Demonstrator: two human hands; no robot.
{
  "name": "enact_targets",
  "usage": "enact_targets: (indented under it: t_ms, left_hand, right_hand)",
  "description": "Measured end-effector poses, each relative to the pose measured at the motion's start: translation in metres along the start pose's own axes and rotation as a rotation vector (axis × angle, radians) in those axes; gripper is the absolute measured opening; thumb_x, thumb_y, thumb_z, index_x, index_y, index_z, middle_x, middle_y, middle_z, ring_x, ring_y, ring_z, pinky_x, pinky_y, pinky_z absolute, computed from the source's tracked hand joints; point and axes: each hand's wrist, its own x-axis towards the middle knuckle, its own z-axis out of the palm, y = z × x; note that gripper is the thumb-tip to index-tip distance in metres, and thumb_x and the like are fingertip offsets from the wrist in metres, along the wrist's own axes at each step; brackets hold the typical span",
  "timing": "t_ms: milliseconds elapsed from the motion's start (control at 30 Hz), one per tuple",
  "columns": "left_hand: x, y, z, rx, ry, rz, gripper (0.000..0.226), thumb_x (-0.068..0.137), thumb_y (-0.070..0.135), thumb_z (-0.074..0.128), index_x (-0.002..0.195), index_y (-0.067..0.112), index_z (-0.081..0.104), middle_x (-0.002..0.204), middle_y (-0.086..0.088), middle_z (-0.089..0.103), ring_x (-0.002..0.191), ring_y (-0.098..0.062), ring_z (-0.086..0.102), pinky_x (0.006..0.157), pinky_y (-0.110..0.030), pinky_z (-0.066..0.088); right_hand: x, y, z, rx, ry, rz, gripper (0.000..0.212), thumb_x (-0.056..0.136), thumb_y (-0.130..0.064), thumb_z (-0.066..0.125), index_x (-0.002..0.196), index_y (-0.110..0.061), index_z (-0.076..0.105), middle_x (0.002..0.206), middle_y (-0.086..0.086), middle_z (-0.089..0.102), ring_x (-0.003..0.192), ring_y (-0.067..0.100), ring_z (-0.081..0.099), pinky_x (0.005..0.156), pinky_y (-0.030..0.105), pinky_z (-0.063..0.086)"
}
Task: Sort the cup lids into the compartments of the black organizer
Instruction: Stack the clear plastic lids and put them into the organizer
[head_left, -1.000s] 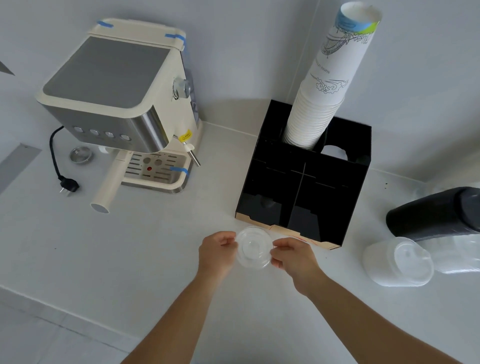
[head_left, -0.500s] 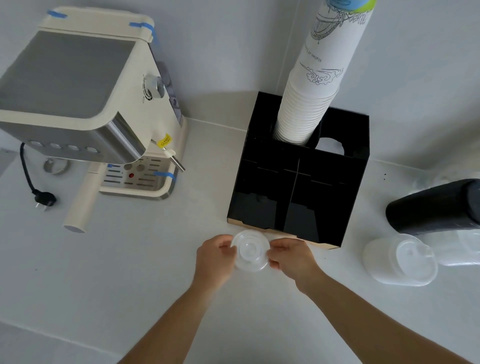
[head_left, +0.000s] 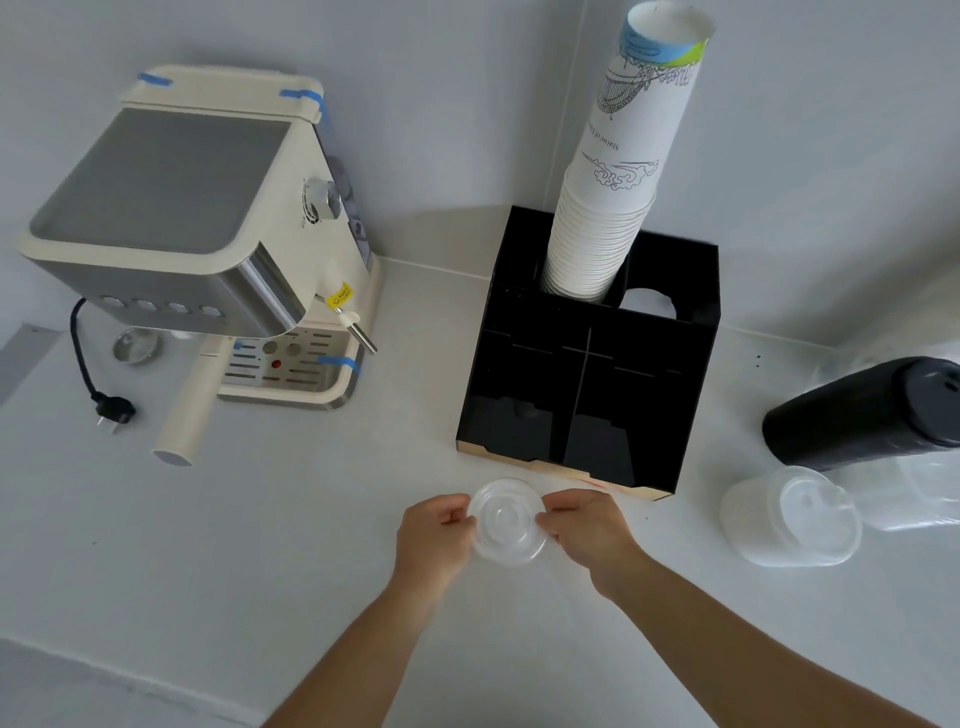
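Note:
A clear round cup lid (head_left: 509, 522) is held between my left hand (head_left: 434, 535) and my right hand (head_left: 587, 525), each pinching one side of its rim. It hovers just in front of the black organizer (head_left: 649, 374), near the lower left front compartment. A tall stack of white paper cups (head_left: 613, 197) stands in the organizer's back left hole. On the counter to the right lie a stack of translucent white lids (head_left: 789, 514), a sleeve of black lids (head_left: 857, 410) and more clear lids in plastic wrap (head_left: 914, 493).
A cream espresso machine (head_left: 208, 234) stands at the left, its portafilter handle (head_left: 184, 415) sticking out forward, with a black plug and cord (head_left: 104, 400) beside it. Walls meet in a corner behind the organizer. The white counter's front edge runs along the lower left.
Both hands keep hold of the clear lid in front of the organizer. The head camera has shifted, so the scene sits differently in the frame; the hands barely moved relative to the organizer.

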Motion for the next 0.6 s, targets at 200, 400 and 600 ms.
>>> enact_targets:
  t_ms: [200,400,600]
  left_hand:
    - [-0.023,0.008,-0.001,-0.143,-0.003,-0.039,0.022,0.082,0.005,0.072,0.101,0.017,0.074,0.096,0.001,0.071,0.089,-0.017,0.067,0.08,-0.035,0.061]
    - [-0.049,0.018,0.01,-0.181,0.016,0.024,0.023,0.082,0.004,0.072,0.099,0.02,0.072,0.099,0.004,0.068,0.09,-0.015,0.066,0.066,-0.021,0.058]
    - [-0.06,0.035,0.021,-0.211,0.014,0.091,0.018,0.083,0.01,0.073,0.094,0.024,0.069,0.097,0.004,0.069,0.087,-0.014,0.067,0.065,-0.023,0.057]
  right_hand:
    - [-0.016,0.007,-0.014,0.085,-0.021,-0.02,0.022,0.082,-0.003,0.075,0.1,-0.014,0.073,0.102,0.008,0.069,0.091,0.025,0.069,0.085,0.036,0.061]
    - [-0.037,0.01,-0.031,0.017,0.049,-0.159,0.018,0.086,-0.011,0.072,0.1,-0.022,0.069,0.099,-0.003,0.066,0.087,0.014,0.062,0.071,0.024,0.051]
    - [-0.048,0.002,-0.057,0.017,0.086,-0.212,0.024,0.086,-0.01,0.071,0.105,-0.024,0.071,0.098,-0.003,0.069,0.087,0.012,0.062,0.067,0.021,0.048]
